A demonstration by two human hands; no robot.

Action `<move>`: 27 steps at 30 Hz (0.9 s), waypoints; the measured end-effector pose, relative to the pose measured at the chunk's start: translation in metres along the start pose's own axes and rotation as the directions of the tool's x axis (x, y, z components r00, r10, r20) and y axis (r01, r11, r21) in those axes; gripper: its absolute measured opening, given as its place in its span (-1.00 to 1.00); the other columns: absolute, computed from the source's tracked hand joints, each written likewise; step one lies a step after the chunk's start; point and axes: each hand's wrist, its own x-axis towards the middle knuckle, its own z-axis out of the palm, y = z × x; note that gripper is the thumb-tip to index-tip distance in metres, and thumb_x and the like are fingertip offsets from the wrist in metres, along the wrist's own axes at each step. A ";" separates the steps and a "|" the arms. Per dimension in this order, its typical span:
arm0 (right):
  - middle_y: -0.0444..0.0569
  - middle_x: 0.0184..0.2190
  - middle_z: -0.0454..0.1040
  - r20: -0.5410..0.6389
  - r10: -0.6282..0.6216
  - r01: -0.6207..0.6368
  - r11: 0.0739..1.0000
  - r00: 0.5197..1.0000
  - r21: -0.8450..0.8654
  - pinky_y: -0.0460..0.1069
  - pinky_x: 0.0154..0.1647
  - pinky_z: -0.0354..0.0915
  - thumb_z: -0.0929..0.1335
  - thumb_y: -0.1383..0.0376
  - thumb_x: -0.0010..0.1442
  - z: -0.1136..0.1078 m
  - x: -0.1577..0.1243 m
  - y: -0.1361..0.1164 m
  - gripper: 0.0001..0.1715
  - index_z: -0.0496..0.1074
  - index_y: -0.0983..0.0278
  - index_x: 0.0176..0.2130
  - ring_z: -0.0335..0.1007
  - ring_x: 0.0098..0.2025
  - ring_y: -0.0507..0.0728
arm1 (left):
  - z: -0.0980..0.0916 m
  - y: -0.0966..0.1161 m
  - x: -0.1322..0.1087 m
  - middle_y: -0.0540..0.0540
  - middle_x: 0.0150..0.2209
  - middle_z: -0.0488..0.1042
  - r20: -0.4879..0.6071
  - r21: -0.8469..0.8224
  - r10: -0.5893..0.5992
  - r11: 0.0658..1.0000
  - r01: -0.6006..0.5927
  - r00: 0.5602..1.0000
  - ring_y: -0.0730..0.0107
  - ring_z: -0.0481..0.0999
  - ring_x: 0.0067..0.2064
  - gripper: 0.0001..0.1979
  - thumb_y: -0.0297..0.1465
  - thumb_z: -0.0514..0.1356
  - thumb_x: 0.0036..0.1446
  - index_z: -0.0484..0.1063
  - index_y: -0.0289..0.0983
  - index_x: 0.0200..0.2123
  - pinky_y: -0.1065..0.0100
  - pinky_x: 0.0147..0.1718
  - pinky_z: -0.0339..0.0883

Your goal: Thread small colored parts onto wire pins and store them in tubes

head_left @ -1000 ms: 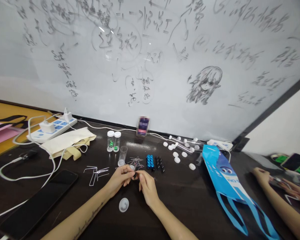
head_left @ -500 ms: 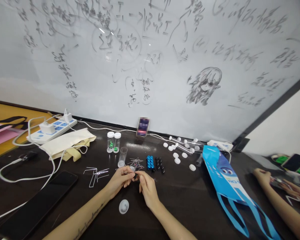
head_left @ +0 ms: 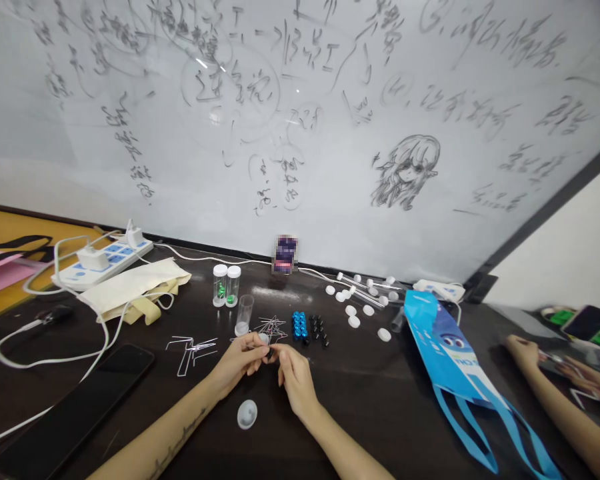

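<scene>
My left hand [head_left: 245,357] and my right hand [head_left: 296,379] meet over the dark table, fingertips pinched close together. Between them is a small black piece [head_left: 269,355], mostly covered by the fingers, so its kind is unclear. A small whitish round thing [head_left: 264,338] shows just behind my left fingertips. Beyond the hands lie a heap of thin metal pins or rods [head_left: 271,328], rows of small shiny blue pieces [head_left: 300,325] and small black pieces [head_left: 318,327]. An uncapped clear tube [head_left: 244,315] stands upright behind my left hand. Nearer me sits a small translucent round dish [head_left: 247,414].
Bent hex keys [head_left: 191,351] and a black phone [head_left: 80,407] lie left. Two white-capped tubes [head_left: 220,285] hold green bits. White caps [head_left: 353,321] and clear tubes lie right, beside a blue bag [head_left: 443,347]. A co-worker's hands [head_left: 525,353] work far right. Cables run from a power strip [head_left: 105,260].
The view has shifted very slightly. Both hands keep their pinch in the same place, and the black piece between the fingertips shows a little more.
</scene>
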 end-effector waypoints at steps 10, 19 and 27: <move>-0.04 -0.41 0.48 0.004 0.021 -0.021 1.000 1.000 0.007 -0.13 -0.61 0.16 0.08 0.05 0.39 -0.001 0.001 -0.001 -0.43 0.49 0.31 -0.07 0.23 -0.65 -0.05 | 0.001 0.002 -0.001 0.01 -0.58 0.44 0.000 0.003 0.000 1.000 0.000 1.000 0.65 0.19 -0.65 -0.76 -0.32 0.35 0.00 0.36 -0.32 -0.48 0.56 -0.70 -0.04; -0.03 -0.40 0.47 0.006 0.034 -0.034 0.999 0.999 -0.012 -0.13 -0.61 0.15 0.05 -0.01 0.38 0.000 0.001 -0.003 -0.38 0.45 0.33 -0.07 0.23 -0.64 -0.03 | 0.000 0.001 0.000 0.01 -0.59 0.44 -0.003 0.003 0.002 1.000 -0.002 1.000 0.67 0.17 -0.66 -0.76 -0.32 0.34 0.01 0.36 -0.32 -0.49 0.58 -0.70 -0.05; -0.17 -0.64 0.31 0.050 0.032 -0.029 0.997 0.998 -0.073 -0.13 -0.53 0.14 0.14 0.05 0.37 0.000 0.002 -0.003 -0.45 0.36 0.30 -0.49 0.20 -0.65 -0.03 | 0.004 0.002 -0.002 -0.02 -0.58 0.46 0.048 0.041 -0.015 0.999 0.013 0.999 0.61 0.25 -0.65 -0.75 -0.32 0.37 -0.05 0.37 -0.33 -0.48 0.56 -0.72 0.00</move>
